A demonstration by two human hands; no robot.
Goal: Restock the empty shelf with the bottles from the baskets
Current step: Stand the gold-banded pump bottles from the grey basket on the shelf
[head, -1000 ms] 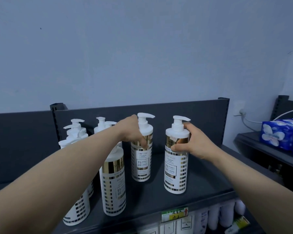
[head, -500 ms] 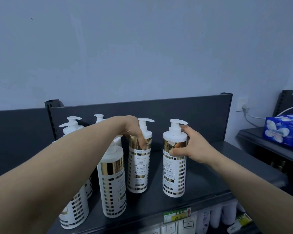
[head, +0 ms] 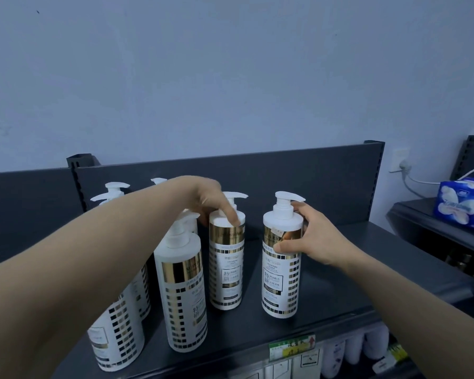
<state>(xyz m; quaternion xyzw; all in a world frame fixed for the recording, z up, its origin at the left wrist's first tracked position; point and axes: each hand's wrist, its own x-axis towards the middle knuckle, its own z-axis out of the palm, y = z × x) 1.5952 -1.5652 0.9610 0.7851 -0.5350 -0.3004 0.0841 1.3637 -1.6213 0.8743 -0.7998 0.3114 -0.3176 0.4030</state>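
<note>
Several white pump bottles with gold bands stand on the dark grey shelf [head: 353,269]. My left hand [head: 207,203] reaches over the front bottle [head: 185,296] and clasps the white shoulder of the middle bottle [head: 226,269] from above. My right hand [head: 312,239] grips the right bottle [head: 281,280] at its gold band, thumb in front and fingers behind the neck. Both bottles stand upright on the shelf. More bottles [head: 118,337] stand at the left, partly hidden by my left forearm.
The shelf's dark back panel [head: 285,173] rises behind the bottles. A blue tissue pack [head: 463,203] lies on a neighbouring shelf at the right, below a wall plug [head: 402,166]. A price tag [head: 292,348] hangs on the front edge, with white bottles [head: 353,348] on the shelf below.
My left fingers have slid from the gold band up onto the middle bottle's white shoulder. My right hand keeps its hold. Both bottles stay in place.
</note>
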